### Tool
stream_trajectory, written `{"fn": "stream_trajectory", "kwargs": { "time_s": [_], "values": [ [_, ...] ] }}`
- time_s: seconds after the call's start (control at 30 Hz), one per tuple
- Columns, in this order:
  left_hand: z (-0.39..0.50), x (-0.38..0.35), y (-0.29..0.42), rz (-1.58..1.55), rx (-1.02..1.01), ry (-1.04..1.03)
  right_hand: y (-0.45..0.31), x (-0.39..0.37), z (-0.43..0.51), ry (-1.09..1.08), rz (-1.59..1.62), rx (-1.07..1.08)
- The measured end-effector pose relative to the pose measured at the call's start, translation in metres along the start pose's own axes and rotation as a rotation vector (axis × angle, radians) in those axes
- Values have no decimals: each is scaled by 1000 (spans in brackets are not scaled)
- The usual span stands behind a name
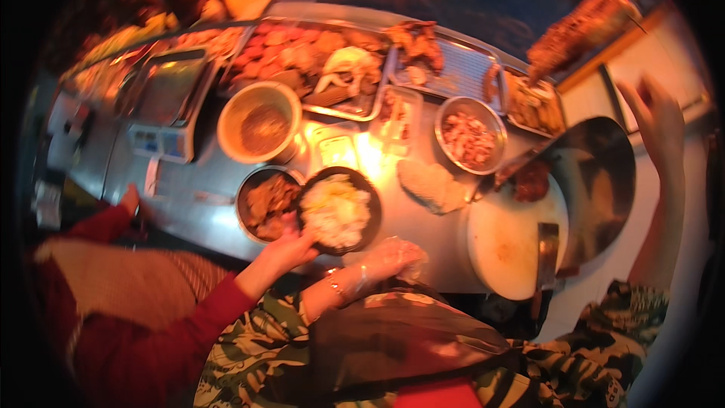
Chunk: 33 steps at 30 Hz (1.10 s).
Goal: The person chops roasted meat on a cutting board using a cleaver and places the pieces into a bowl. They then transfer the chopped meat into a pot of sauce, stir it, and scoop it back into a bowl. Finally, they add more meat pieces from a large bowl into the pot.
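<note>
My left hand [396,258], in a clear plastic glove, is low over the near edge of the steel counter [413,232]. Its fingers are bent, and whether anything lies inside them is hidden. My right hand [654,113] is bare and raised at the far right, fingers partly spread, with nothing visible in it. Close by hangs a slab of roast meat [583,31]. A co-worker's hand [289,252] in a red sleeve grips a dark bowl [376,204] of rice [331,224] with a pale yellow topping, left of my gloved hand.
A cleaver [547,255] rests on the round chopping board [504,238], beside a dark piece of meat [531,181]. A folded cloth [430,184], a steel bowl of chopped meat [467,139], a bowl of browned meat [266,204] and a sauce tub [257,124] stand around. Food trays [453,68] line the back.
</note>
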<state>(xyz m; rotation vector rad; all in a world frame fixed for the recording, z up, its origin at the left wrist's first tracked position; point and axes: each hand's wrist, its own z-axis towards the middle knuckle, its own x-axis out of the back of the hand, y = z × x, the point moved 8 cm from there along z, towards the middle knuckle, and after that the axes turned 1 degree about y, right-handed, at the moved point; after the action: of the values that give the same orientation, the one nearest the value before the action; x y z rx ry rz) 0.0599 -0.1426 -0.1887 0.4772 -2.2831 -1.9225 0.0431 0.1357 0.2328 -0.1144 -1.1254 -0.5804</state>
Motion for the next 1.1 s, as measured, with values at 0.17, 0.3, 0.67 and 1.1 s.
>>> {"fn": "stream_trajectory", "kwargs": {
  "time_s": [0.17,0.3,0.67,1.1],
  "values": [
    [-21,-14,-2,-628,175,348,18,-37,-82,-243,396,61],
    [-25,-35,-2,-760,206,460,28,-70,-153,-439,502,120],
    [-41,-26,6,-942,161,604,79,-148,-297,-787,598,-248],
    [-97,72,-10,-870,106,792,-35,-212,-322,-950,638,-132]
  ]
}}
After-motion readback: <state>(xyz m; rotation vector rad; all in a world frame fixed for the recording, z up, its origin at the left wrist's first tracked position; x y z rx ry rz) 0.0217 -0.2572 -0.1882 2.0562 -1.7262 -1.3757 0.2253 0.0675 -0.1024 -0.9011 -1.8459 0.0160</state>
